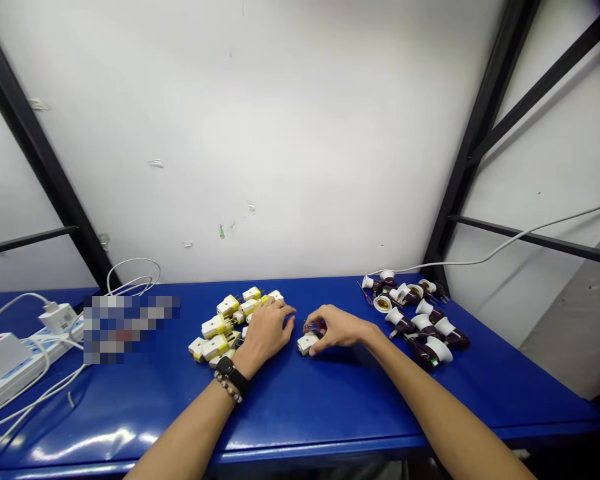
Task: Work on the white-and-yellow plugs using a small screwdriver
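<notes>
My left hand [269, 330] lies over a pile of white and yellow electrical plugs [217, 325], thumb and fingers apart. A watch [233, 375] and a bead bracelet [227, 387] are on that wrist, and part of the pile is hidden beneath the hand. To its right, my right hand [333, 327] is curled around a single white plug [307, 343] just at the table surface, its thumb against the plug's side. Behind that plug, under the curled fingers, shows a small dark reddish thing [314, 325] that I cannot make out clearly.
Several dark brown lamp holders with white rims [423, 323] lie at the right, with a thin screwdriver [365, 293] beside them. White power strips [30, 360] and cables are on the left, near a blurred patch. Black metal posts [463, 167] frame the blue table [290, 407].
</notes>
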Demonstrator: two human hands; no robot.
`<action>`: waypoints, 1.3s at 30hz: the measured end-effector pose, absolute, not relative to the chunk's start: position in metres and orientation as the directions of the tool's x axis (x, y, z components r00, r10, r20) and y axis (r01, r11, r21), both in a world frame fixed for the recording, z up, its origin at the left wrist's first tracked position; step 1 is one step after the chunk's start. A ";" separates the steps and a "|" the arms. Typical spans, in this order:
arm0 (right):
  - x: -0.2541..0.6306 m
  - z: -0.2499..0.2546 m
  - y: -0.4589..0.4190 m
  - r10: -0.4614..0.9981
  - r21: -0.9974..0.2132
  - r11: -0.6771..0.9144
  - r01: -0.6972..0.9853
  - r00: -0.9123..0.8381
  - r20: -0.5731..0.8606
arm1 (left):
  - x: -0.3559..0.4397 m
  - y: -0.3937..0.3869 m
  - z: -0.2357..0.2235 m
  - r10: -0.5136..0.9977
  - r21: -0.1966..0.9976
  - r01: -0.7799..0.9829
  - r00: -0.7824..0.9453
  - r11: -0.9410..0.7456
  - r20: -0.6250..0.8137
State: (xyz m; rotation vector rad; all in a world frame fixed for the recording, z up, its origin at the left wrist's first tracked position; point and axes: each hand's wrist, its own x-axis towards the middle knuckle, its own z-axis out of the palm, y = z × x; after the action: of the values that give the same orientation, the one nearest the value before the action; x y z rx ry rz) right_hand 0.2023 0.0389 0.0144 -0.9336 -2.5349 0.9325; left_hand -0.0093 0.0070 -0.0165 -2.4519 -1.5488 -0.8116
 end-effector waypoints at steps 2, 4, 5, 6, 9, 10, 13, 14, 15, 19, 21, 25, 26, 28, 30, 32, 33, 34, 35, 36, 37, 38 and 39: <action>0.200 0.013 0.038 0.658 -0.619 0.610 0.495 -0.752 0.047 | -0.009 0.004 -0.017 0.795 0.191 0.847 0.354 -0.496 0.492; 0.199 0.013 0.036 0.664 -0.608 0.614 0.504 -0.746 0.051 | -0.007 0.001 -0.018 0.794 0.215 0.823 0.385 -0.526 0.470; 0.198 0.014 0.035 0.667 -0.609 0.609 0.508 -0.743 0.046 | -0.005 -0.001 -0.018 0.794 0.225 0.814 0.394 -0.535 0.463; 0.199 0.015 0.034 0.672 -0.618 0.598 0.510 -0.739 0.040 | -0.004 -0.003 -0.017 0.794 0.235 0.808 0.398 -0.540 0.459; 0.202 0.021 0.034 0.688 -0.664 0.557 0.499 -0.725 0.033 | -0.002 -0.007 -0.016 0.795 0.263 0.795 0.394 -0.546 0.461; 0.204 0.023 0.035 0.695 -0.680 0.545 0.491 -0.718 0.039 | -0.002 -0.008 -0.016 0.796 0.273 0.792 0.391 -0.547 0.461; 0.211 0.027 0.039 0.728 -0.711 0.520 0.474 -0.682 0.077 | -0.002 -0.009 -0.015 0.799 0.289 0.781 0.398 -0.553 0.451; 0.213 0.028 0.040 0.738 -0.717 0.513 0.473 -0.670 0.086 | -0.002 -0.010 -0.016 0.798 0.290 0.778 0.404 -0.557 0.447; 0.215 0.028 0.042 0.745 -0.720 0.508 0.473 -0.660 0.092 | -0.001 -0.010 -0.016 0.797 0.290 0.775 0.411 -0.561 0.443; 0.220 0.030 0.045 0.725 -0.711 0.488 0.506 -0.689 0.007 | 0.003 -0.018 -0.014 0.783 0.278 0.759 0.449 -0.589 0.431; 0.222 0.030 0.046 0.698 -0.697 0.476 0.535 -0.712 -0.070 | 0.005 -0.023 -0.011 0.767 0.287 0.738 0.462 -0.611 0.445; 0.219 0.025 0.047 0.673 -0.644 0.481 0.594 -0.721 -0.162 | 0.007 -0.034 -0.007 0.726 0.379 0.620 0.558 -0.687 0.403; 0.218 0.023 0.047 0.667 -0.631 0.486 0.604 -0.723 -0.179 | 0.006 -0.035 -0.008 0.718 0.404 0.594 0.592 -0.695 0.366; 0.215 0.020 0.047 0.651 -0.613 0.495 0.616 -0.730 -0.207 | 0.006 -0.037 -0.010 0.718 0.443 0.577 0.635 -0.686 0.285; 0.215 0.019 0.047 0.660 -0.573 0.504 0.647 -0.716 -0.228 | 0.005 -0.036 -0.012 0.728 0.463 0.583 0.642 -0.668 0.242; 0.220 0.020 0.050 0.701 -0.513 0.498 0.699 -0.673 -0.237 | 0.005 -0.035 -0.014 0.729 0.484 0.572 0.642 -0.662 0.239; 0.225 0.021 0.052 0.729 -0.483 0.487 0.728 -0.643 -0.233 | 0.005 -0.033 -0.014 0.731 0.500 0.563 0.635 -0.659 0.249; 0.231 0.022 0.055 0.757 -0.462 0.472 0.751 -0.614 -0.224 | 0.006 -0.030 -0.014 0.738 0.519 0.554 0.622 -0.651 0.263; 0.238 0.022 0.058 0.785 -0.446 0.454 0.772 -0.583 -0.210 | 0.007 -0.027 -0.014 0.749 0.538 0.549 0.601 -0.640 0.278; 0.245 0.022 0.061 0.813 -0.431 0.432 0.792 -0.549 -0.195 | 0.008 -0.022 -0.014 0.763 0.552 0.551 0.577 -0.626 0.290; 0.251 0.023 0.064 0.837 -0.418 0.411 0.810 -0.517 -0.179 | 0.009 -0.016 -0.014 0.777 0.555 0.562 0.553 -0.613 0.299; 0.257 0.022 0.066 0.856 -0.407 0.391 0.825 -0.489 -0.168 | 0.012 -0.009 -0.014 0.790 0.549 0.580 0.532 -0.602 0.304; 0.261 0.022 0.068 0.871 -0.399 0.374 0.837 -0.465 -0.160 | 0.014 -0.001 -0.014 0.801 0.536 0.603 0.517 -0.591 0.302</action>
State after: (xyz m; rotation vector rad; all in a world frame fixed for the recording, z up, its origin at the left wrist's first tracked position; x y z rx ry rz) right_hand 0.2609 0.0681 0.0222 -1.5822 -2.5394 0.6653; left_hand 0.0144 -0.0014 -0.0138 -3.0439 -1.4743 -0.9551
